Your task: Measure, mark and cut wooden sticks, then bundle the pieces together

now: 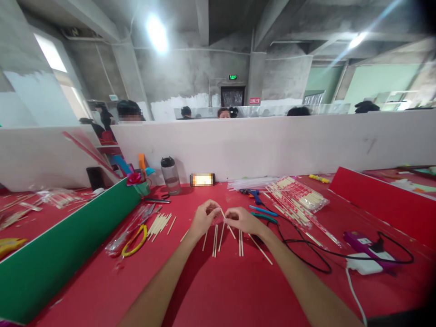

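Note:
Above the middle of the red table, my left hand (204, 220) and my right hand (242, 220) come close together with fingertips pinched. Between them is a thin wooden stick (231, 232), slanting down to the right; both hands appear to grip its upper part. Under and beside the hands lie several loose sticks, among them a pair on the left (215, 240), another pair on the right (241, 243) and a slanted stick (260, 249) by my right wrist. A pile of short sticks (159, 225) rests left of my left hand.
Yellow-handled scissors (146, 234) lie at left by a green divider (78, 240). Behind stand a water bottle (170, 176) and a phone (202, 180). Rightward are a blue glue gun (254, 195), green-handled pliers (264, 217), bagged sticks (299, 195), black cable and a power strip (368, 245).

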The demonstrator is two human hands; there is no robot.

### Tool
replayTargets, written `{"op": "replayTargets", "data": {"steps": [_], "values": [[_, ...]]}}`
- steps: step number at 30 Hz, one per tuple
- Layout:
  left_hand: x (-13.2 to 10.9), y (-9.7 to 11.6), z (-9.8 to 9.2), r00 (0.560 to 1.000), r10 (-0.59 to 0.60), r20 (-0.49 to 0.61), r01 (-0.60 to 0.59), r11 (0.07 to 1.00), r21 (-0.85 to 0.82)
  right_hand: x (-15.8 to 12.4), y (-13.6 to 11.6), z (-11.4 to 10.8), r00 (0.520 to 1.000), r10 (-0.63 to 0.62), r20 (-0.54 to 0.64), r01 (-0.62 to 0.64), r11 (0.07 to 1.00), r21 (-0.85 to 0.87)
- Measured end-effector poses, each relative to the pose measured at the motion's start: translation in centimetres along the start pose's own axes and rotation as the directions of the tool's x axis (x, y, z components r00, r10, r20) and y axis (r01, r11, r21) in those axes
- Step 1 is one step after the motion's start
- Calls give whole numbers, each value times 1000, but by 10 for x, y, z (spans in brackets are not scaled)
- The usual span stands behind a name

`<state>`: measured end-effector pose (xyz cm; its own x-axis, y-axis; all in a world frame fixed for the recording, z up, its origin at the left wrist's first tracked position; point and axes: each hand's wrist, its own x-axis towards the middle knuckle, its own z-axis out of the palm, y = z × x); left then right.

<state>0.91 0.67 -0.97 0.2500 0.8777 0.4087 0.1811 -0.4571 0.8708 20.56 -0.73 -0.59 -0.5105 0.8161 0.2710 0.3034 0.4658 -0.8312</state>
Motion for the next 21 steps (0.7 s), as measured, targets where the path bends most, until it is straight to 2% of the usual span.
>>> {"op": "replayTargets", "data": {"steps": [9,14,21], "values": [[-2,-7,-6,986,78,145,-85,995,45,-3,-3,-5,998,-33,51,35,999,-39],[-4,-6,-9,969,78,233,-88,996,33,-4,-4,-7,998,-51,48,55,995,-86],[-6,-3,-12,961,62,269,-95,989,112,-4,-3,-7,996,-37,77,41,997,-61]]}}
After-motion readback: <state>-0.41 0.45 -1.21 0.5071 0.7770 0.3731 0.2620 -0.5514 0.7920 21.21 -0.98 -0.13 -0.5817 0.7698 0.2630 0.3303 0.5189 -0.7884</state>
